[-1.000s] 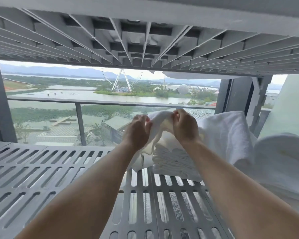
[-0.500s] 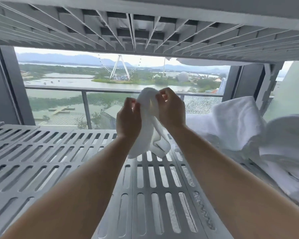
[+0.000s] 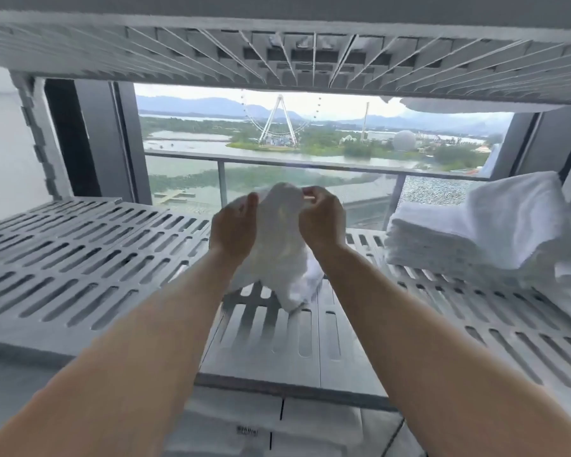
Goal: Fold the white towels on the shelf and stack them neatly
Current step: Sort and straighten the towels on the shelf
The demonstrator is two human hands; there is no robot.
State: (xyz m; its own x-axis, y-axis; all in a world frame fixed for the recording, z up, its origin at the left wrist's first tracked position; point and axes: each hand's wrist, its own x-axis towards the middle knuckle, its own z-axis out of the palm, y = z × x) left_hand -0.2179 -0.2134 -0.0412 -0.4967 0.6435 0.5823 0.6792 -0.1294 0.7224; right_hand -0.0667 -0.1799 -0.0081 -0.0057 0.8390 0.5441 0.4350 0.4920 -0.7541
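On the left, the grey slotted shelf (image 3: 80, 258) shows its slats in full from the notched corner post (image 3: 37, 136) to the middle. Its front edge runs across beneath both forearms. The ribbed underside of the upper shelf (image 3: 277, 51) hangs low over the whole span, so the room for moving is a wide, shallow gap, open at the back toward the balcony railing (image 3: 310, 164). In the middle of that gap the left hand (image 3: 234, 229) is raised above the shelf, its back toward the camera and its fingers curled round the left side of a crumpled white towel (image 3: 281, 245). The towel hangs bunched between the two hands. Its lower end droops to the slats, though I cannot tell whether it touches them. Just beside it, the right hand (image 3: 320, 222) pinches the towel's top edge between thumb and fingertips, knuckles up. The hands are close together, both gripping the same cloth. Well to the right, a stack of folded towels (image 3: 426, 239) sits on the shelf, and a looser towel (image 3: 524, 219) is draped over its right side, reaching the frame's edge.
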